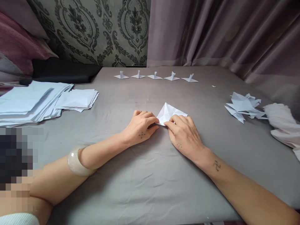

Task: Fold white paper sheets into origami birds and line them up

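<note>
A creased white sheet of folding paper lies partly folded on the grey cloth in front of me, its peak pointing away. My left hand pinches its near left corner between thumb and fingers. Bent over the near right edge is my right hand, fingertips pressing the paper down and hiding part of it. Farther back stands a row of several small folded paper cranes.
Stacks of white paper and smaller folded sheets lie at left, by a black cloth. At right sit a heap of folded paper pieces and a crumpled pale cloth. A paper scrap lies beyond.
</note>
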Demonstrator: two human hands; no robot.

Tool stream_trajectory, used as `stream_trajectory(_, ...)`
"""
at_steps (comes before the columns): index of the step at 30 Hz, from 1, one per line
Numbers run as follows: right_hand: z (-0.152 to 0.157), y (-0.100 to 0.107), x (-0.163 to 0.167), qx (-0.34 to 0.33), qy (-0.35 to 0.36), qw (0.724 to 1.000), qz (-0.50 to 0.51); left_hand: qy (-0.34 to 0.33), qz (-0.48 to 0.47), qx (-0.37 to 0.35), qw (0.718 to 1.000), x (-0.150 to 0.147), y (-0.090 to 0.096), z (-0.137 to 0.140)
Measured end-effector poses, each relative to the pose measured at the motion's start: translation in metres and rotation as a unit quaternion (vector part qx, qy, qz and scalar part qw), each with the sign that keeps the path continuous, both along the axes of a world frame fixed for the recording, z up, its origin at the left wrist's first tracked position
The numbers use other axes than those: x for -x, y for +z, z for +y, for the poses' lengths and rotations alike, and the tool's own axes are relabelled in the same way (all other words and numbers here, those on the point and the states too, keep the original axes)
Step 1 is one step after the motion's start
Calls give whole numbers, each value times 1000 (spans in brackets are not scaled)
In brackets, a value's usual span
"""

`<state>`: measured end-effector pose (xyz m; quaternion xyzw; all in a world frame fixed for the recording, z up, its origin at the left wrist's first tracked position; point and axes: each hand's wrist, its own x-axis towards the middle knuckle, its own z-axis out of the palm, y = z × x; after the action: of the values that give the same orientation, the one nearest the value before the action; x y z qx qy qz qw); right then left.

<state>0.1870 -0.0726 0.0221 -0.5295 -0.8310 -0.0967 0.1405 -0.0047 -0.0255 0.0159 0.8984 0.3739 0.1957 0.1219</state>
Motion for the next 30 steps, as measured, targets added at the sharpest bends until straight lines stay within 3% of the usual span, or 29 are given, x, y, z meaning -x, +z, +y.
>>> stream_trajectory(5,3,0,-5,49,-15,997,56,22,8,6,1000,1,1,1)
stream_trajectory(14,14,7,-4,110,-62,985,115,76,-37,86,993,-4,-1,10)
stream_trajectory(30,29,23,9,170,-137,974,57,76,-77,119,987,-6,-6,15)
